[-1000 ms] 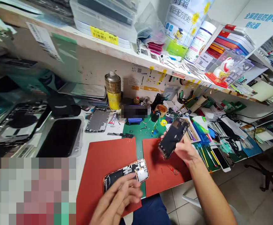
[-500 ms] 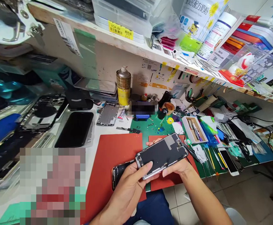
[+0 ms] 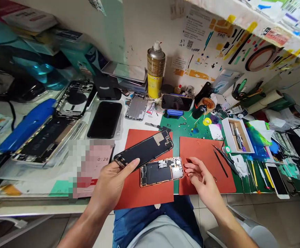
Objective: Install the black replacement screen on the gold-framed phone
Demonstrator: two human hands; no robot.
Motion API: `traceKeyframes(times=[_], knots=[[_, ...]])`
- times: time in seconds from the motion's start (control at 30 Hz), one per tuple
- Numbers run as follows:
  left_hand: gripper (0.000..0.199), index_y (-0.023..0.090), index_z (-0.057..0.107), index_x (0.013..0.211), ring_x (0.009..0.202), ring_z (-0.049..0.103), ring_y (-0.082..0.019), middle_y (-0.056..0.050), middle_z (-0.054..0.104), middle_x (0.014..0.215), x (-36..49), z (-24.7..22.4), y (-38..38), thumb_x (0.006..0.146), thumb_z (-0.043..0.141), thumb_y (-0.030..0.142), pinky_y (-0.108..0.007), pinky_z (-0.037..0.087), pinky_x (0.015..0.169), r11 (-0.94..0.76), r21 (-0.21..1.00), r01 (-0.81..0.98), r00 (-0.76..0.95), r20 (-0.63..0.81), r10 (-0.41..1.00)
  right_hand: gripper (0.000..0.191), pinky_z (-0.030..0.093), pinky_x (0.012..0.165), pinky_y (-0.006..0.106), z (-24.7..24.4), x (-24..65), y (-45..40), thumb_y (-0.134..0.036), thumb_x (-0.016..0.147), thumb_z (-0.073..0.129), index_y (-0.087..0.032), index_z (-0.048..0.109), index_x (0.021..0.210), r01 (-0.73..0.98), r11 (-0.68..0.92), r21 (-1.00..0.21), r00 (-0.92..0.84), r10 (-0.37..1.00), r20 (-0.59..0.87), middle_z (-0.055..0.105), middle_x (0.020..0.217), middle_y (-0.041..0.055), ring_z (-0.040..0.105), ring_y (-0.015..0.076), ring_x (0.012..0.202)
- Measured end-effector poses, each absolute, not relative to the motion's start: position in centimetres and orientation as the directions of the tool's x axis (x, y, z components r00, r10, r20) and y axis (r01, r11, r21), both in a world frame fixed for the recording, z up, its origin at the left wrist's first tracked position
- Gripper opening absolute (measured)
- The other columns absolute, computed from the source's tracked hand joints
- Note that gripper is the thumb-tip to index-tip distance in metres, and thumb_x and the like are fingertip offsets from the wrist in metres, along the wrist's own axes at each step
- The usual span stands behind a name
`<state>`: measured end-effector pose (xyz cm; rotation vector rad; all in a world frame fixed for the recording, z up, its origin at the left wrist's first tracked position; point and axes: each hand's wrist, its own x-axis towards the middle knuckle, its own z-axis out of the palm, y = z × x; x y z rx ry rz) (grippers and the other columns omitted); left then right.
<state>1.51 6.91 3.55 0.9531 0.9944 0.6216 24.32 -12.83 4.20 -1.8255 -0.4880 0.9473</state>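
My left hand (image 3: 116, 175) grips the lower left end of a dark phone screen panel (image 3: 146, 148), thumb on top, its inner side facing up. The panel is tilted above an opened phone body (image 3: 161, 172), which lies on the left red mat (image 3: 150, 196) with its right end reaching over the green mat. To the right of that body, my right hand (image 3: 200, 175) is raised with curled, parted fingers and holds nothing. Under and beside it is the right red mat (image 3: 206, 148).
Tweezers (image 3: 221, 162), pliers (image 3: 226, 158) and a white tool box (image 3: 236, 136) are at the right. A spray can (image 3: 156, 70) stands at the back near a propped phone (image 3: 176, 102). Left are a black phone (image 3: 105, 119) and an opened phone (image 3: 46, 137).
My right hand has let go of the screen panel and moved right. My left hand has carried the panel left, uncovering the phone body. The camera view has tilted down.
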Motion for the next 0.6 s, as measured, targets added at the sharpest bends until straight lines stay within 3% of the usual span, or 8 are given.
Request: traceKeyframes(times=[0.13, 0.33, 0.47, 0.6], knots=[[0.054, 0.024, 0.084, 0.125, 0.131, 0.074, -0.038, -0.008, 0.082, 0.133, 1.2, 3.0, 6.3, 0.081, 0.093, 0.054, -0.050, 0.064, 0.111, 0.440, 0.895, 0.075, 0.406, -0.431, 0.806, 0.057, 0.056, 0.112, 0.048, 4.2, 23.3, -12.5, -0.040, 0.090, 0.069, -0.029, 0.060, 0.146, -0.122, -0.437, -0.891, 0.609, 0.676, -0.415, 0.076, 0.133, 0.0093, 0.073, 0.0252, 0.117], [0.058, 0.023, 0.085, 0.121, 0.129, 0.075, -0.039, -0.008, 0.085, 0.125, 1.4, 3.8, 5.9, 0.078, 0.093, 0.061, -0.049, 0.064, 0.110, 0.391, 0.909, 0.147, 0.389, -0.416, 0.822, 0.056, 0.062, 0.099, 0.043, 4.7, 23.0, -11.9, -0.039, 0.088, 0.071, -0.028, 0.063, 0.142, -0.112, -0.421, -0.900, 0.625, 0.675, -0.393, 0.078, 0.126, 0.0084, 0.073, 0.0239, 0.108], [0.051, 0.024, 0.086, 0.116, 0.126, 0.076, -0.037, -0.006, 0.085, 0.122, 0.5, 4.3, 4.8, 0.080, 0.090, 0.060, -0.047, 0.062, 0.112, 0.333, 0.922, 0.199, 0.373, -0.386, 0.844, 0.054, 0.062, 0.097, 0.041, 4.9, 22.9, -11.7, -0.040, 0.087, 0.073, -0.028, 0.065, 0.139, -0.101, -0.415, -0.904, 0.623, 0.682, -0.383, 0.077, 0.122, 0.0072, 0.072, 0.0224, 0.103], [0.040, 0.024, 0.086, 0.092, 0.105, 0.082, -0.036, -0.004, 0.087, 0.103, -0.1, 4.6, 4.0, 0.079, 0.090, 0.062, -0.044, 0.068, 0.097, 0.328, 0.916, 0.232, 0.360, -0.394, 0.846, 0.054, 0.061, 0.100, 0.043, 5.2, 23.0, -12.0, -0.045, 0.089, 0.075, -0.028, 0.066, 0.139, -0.114, -0.439, -0.891, 0.602, 0.683, -0.414, 0.078, 0.125, 0.0082, 0.073, 0.0242, 0.107]])
